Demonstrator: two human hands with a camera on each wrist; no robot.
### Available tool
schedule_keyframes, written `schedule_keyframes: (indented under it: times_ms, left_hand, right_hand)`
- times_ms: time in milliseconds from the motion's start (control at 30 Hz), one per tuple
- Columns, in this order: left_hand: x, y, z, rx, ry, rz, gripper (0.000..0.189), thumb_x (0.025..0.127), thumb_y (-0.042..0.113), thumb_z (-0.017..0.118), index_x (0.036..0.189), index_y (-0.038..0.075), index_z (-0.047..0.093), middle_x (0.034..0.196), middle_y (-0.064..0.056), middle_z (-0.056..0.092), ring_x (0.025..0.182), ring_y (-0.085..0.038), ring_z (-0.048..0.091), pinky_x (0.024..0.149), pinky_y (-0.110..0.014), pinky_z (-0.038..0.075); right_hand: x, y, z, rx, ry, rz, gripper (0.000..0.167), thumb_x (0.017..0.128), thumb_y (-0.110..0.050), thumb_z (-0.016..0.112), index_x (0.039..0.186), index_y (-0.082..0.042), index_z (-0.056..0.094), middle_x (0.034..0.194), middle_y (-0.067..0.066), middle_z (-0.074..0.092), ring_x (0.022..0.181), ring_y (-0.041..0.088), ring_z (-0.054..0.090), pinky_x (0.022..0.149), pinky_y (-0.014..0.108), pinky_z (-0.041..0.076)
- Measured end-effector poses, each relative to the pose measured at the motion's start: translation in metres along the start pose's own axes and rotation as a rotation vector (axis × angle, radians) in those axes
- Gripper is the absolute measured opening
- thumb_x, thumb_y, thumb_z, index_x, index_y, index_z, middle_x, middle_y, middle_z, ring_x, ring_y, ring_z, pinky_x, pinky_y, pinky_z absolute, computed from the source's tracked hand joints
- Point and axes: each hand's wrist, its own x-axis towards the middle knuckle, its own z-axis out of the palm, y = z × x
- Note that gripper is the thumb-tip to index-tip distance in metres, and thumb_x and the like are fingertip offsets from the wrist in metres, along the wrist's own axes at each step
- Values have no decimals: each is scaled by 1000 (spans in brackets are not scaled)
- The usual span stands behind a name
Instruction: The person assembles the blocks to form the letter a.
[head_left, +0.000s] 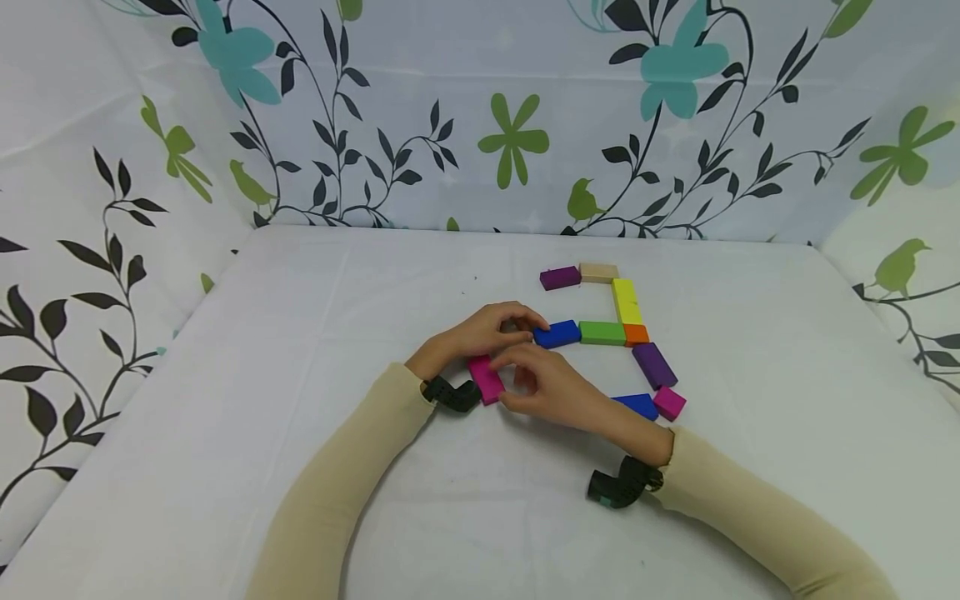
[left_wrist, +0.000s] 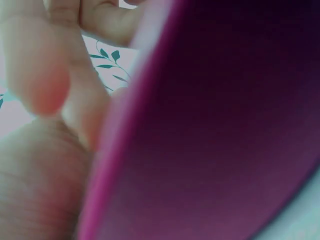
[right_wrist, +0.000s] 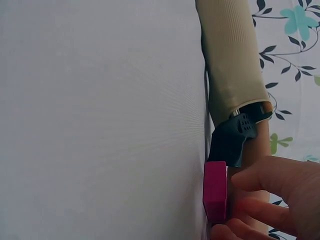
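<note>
My left hand [head_left: 489,329] pinches the left end of a blue block [head_left: 558,334], which lies end to end with a green block [head_left: 602,333]. Just nearer, a pink block [head_left: 485,380] lies close to the left wrist. My right hand [head_left: 558,387] arches beside that block, index fingertip at its far end and thumb by its near right side. A narrow gap shows between thumb and pink block [right_wrist: 215,191] in the right wrist view. In the left wrist view, a large blurred magenta face [left_wrist: 210,130] covers much of the picture beside the fingers.
Other blocks form a bent line: purple [head_left: 560,278], tan [head_left: 598,272], yellow [head_left: 627,301], orange [head_left: 636,334], dark purple [head_left: 655,365] and small pink [head_left: 670,403]. Another blue block [head_left: 637,406] is partly behind the right hand. A white cloth [head_left: 450,533] covers the table.
</note>
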Motion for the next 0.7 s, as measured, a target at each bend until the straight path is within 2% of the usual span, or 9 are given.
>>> schedule_keyframes:
  times_ms: [167,400,700]
  left_hand:
    - [0,0,0,3,4,-13,30,97,5,55,126,4,62,127,-10,62,107,-16,57,87,-22,46]
    - [0,0,0,16,4,-26,31,97,6,55,126,5,62,123,-8,63,103,-16,56,85,-23,47]
    - [0,0,1,29,2,-33,30,97,5,55,127,5,62,116,-8,63,100,-16,57,84,-23,48]
  right_hand:
    - [3,-1,1,-32,-30,0,39,85,-9,72,121,1,62,107,10,62,85,20,53,70,23,46]
    - [5,-4,-1,-97,-90,20,39,86,-12,70,123,2,64,131,16,58,86,17,55,73,22,47]
    - [3,-9,-2,-124,-100,9,31,88,-12,69,115,1,68,123,14,61,86,17,57,73,22,49]
